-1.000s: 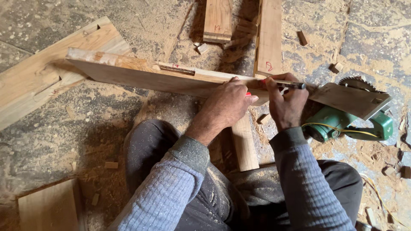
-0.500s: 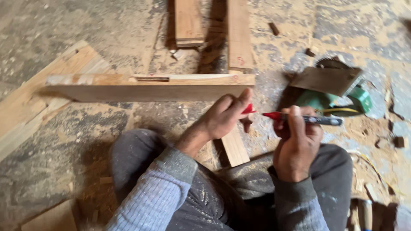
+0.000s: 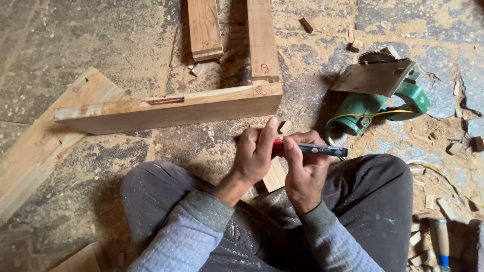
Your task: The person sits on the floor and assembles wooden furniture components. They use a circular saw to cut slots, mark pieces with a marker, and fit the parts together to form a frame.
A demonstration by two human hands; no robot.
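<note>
The person sat on the floor (image 3: pixel 75 45), which was covered with sawdust, and both hands met in front of the knees. The right hand (image 3: pixel 302 168) was closed around a marker (image 3: pixel 315 149) with a dark body; the marker lay almost level, and its long axis ran from left to right. Its dark end pointed to the person's right, past the fingers, and its red end pointed left, toward the other hand. The left hand (image 3: pixel 257 151) was half closed, with its fingertips on that red end, which looked like the cap; I could not tell if the cap was on or partly off. So the marker was held between the two hands, with the right hand carrying most of it and the left hand only touching its end.

Just beyond the hands lay a long wooden board (image 3: pixel 176 108) on its edge, with its length also from left to right, near and above the marker. A second plank (image 3: pixel 263 40) met its right end at a corner and ran away from the person. A shorter plank (image 3: pixel 204 27) lay beside that one. To the right, well apart from the hands, a green circular saw (image 3: pixel 383 95) rested on the floor with a yellow cord.
</note>
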